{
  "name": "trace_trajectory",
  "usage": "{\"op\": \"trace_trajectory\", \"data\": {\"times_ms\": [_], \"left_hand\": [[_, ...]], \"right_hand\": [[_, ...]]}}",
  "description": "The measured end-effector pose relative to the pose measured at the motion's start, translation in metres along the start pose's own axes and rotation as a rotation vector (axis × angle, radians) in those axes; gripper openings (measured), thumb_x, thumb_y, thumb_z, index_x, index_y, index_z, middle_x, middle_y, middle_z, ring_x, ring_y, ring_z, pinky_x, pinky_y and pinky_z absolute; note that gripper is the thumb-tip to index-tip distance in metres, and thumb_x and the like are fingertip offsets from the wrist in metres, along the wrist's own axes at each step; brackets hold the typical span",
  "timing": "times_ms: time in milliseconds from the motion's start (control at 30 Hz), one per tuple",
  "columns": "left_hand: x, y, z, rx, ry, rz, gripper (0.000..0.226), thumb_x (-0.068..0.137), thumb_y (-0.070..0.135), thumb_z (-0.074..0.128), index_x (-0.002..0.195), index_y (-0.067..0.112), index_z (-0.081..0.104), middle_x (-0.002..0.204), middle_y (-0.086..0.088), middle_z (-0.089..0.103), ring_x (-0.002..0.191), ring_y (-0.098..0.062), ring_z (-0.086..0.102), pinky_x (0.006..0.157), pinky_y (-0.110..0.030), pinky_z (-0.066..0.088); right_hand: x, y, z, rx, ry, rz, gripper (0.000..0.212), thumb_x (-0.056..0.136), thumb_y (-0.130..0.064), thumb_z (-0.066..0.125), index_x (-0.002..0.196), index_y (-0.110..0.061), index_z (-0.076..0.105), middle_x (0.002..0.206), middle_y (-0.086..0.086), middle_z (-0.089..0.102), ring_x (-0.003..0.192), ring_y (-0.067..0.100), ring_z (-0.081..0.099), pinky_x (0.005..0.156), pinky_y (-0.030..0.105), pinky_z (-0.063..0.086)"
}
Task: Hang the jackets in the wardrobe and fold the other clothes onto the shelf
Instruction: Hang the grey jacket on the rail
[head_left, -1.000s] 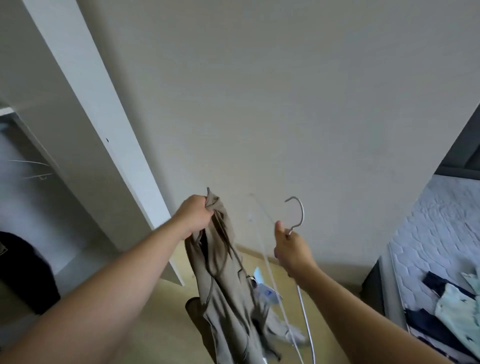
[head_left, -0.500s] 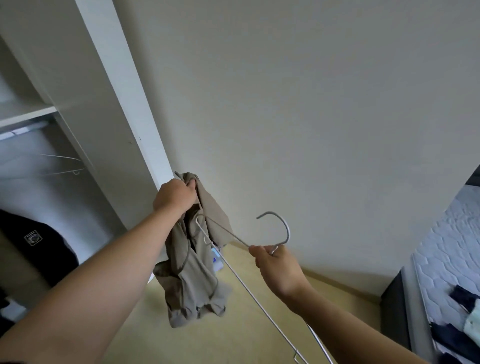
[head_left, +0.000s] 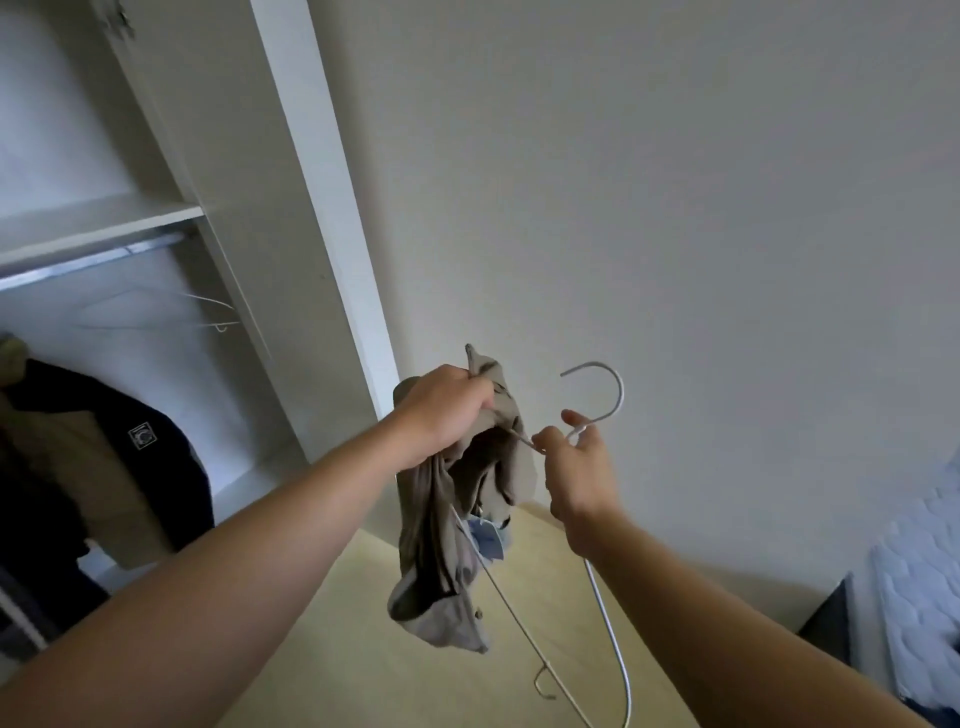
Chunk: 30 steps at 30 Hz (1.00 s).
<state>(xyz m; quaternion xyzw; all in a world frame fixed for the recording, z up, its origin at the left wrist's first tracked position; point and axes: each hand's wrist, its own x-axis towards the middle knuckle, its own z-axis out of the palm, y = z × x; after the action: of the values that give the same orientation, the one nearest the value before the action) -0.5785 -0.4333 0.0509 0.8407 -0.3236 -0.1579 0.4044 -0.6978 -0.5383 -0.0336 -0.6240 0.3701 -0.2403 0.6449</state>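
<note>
I see my left hand (head_left: 447, 405) gripping the bunched top of a khaki jacket (head_left: 441, 545), which hangs limp above the floor; just right of it my right hand (head_left: 576, 467) pinches a wire hanger (head_left: 620, 396) below its hook, one wire arm running into the cloth; at left the open wardrobe (head_left: 311, 156) holds a dark jacket (head_left: 104, 447) under its rail (head_left: 88, 266).

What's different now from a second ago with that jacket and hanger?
The right-hand grip brought the hanger leftward to the beige jacket, and one hanger arm now runs into its folds. Unchanged: the left-hand grip holds the jacket's top, the right holds the hanger's neck.
</note>
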Motion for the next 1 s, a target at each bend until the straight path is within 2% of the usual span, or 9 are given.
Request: {"op": "trace_trajectory", "data": {"times_ms": [100, 200, 433, 500, 567, 667, 767, 900, 1000], "left_hand": [[-0.032, 0.019, 0.010, 0.122, -0.140, 0.103, 0.034, 0.066, 0.045, 0.046, 0.040, 0.023, 0.047, 0.037, 0.010, 0.034, 0.038, -0.008, 0.035, 0.046, -0.027, 0.028], [-0.043, 0.024, 0.018, 0.255, -0.143, 0.227, 0.040, 0.074, 0.047, 0.047, 0.048, 0.018, 0.042, 0.040, 0.009, 0.041, 0.041, -0.010, 0.040, 0.044, -0.024, 0.026], [-0.046, 0.008, 0.031, 0.483, -0.063, 0.404, 0.029, 0.086, 0.025, 0.054, 0.062, 0.027, 0.038, 0.057, 0.010, 0.046, 0.053, -0.003, 0.051, 0.050, -0.020, 0.029], [-0.044, 0.005, 0.033, 0.472, 0.003, 0.454, 0.015, 0.091, 0.042, 0.053, 0.079, 0.034, 0.051, 0.081, 0.019, 0.050, 0.069, -0.002, 0.056, 0.060, -0.016, 0.034], [-0.037, 0.002, 0.034, 0.532, 0.111, 0.487, 0.039, 0.094, 0.064, 0.042, 0.102, 0.032, 0.062, 0.099, 0.021, 0.051, 0.081, -0.009, 0.060, 0.067, -0.022, 0.038], [-0.026, -0.003, 0.038, 0.693, 0.267, 0.643, 0.057, 0.097, 0.063, 0.039, 0.125, 0.020, 0.064, 0.125, 0.011, 0.060, 0.106, -0.021, 0.060, 0.085, -0.037, 0.048], [-0.017, -0.005, 0.046, 0.614, 0.154, 0.699, 0.059, 0.100, 0.054, 0.038, 0.146, 0.018, 0.050, 0.145, 0.006, 0.052, 0.146, -0.019, 0.032, 0.123, -0.046, 0.021], [-0.005, 0.004, 0.051, 0.507, 0.092, 0.699, 0.054, 0.101, 0.050, 0.038, 0.139, 0.017, 0.054, 0.127, 0.002, 0.058, 0.134, -0.015, 0.045, 0.127, -0.046, 0.002], [0.002, 0.006, 0.047, 0.471, 0.043, 0.720, 0.035, 0.102, 0.049, 0.043, 0.115, 0.021, 0.060, 0.089, 0.012, 0.053, 0.099, -0.012, 0.055, 0.124, -0.046, 0.018]], "right_hand": [[0.003, -0.008, -0.002, 0.130, -0.007, -0.024, 0.030, 0.068, -0.050, 0.051, 0.086, -0.031, 0.065, 0.066, -0.009, 0.052, 0.061, 0.016, 0.044, 0.053, 0.024, 0.030], [0.003, -0.013, -0.001, 0.212, -0.056, -0.023, 0.045, 0.073, -0.067, 0.051, 0.057, -0.029, 0.069, 0.048, -0.012, 0.051, 0.047, 0.012, 0.049, 0.044, 0.024, 0.035], [0.004, -0.012, -0.008, 0.247, -0.056, -0.010, 0.063, 0.074, -0.084, 0.050, 0.079, -0.029, 0.079, 0.075, 0.000, 0.076, 0.073, 0.018, 0.072, 0.065, 0.034, 0.055], [0.005, -0.011, -0.010, 0.243, -0.030, -0.037, 0.056, 0.074, -0.083, 0.052, 0.082, -0.035, 0.079, 0.082, -0.001, 0.078, 0.083, 0.016, 0.075, 0.082, 0.040, 0.058], [0.005, -0.014, -0.012, 0.252, -0.030, -0.046, 0.052, 0.073, -0.082, 0.055, 0.085, -0.037, 0.079, 0.085, -0.001, 0.079, 0.085, 0.015, 0.076, 0.088, 0.043, 0.059], [0.004, -0.021, -0.013, 0.339, -0.093, -0.031, 0.057, 0.071, -0.078, 0.064, 0.090, -0.027, 0.081, 0.094, 0.006, 0.079, 0.093, 0.024, 0.076, 0.093, 0.048, 0.058], [0.004, -0.027, -0.017, 0.365, -0.139, -0.047, 0.057, 0.071, -0.076, 0.066, 0.090, -0.025, 0.082, 0.091, 0.007, 0.078, 0.089, 0.024, 0.076, 0.075, 0.038, 0.060], [0.003, -0.028, -0.021, 0.383, -0.158, -0.030, 0.058, 0.071, -0.076, 0.067, 0.075, -0.019, 0.079, 0.068, 0.004, 0.070, 0.060, 0.020, 0.070, 0.051, 0.029, 0.050], [0.005, -0.026, -0.026, 0.327, -0.141, -0.003, 0.069, 0.064, -0.080, 0.074, 0.080, -0.013, 0.069, 0.056, 0.005, 0.041, 0.043, 0.018, 0.038, 0.041, 0.027, 0.027]]}}
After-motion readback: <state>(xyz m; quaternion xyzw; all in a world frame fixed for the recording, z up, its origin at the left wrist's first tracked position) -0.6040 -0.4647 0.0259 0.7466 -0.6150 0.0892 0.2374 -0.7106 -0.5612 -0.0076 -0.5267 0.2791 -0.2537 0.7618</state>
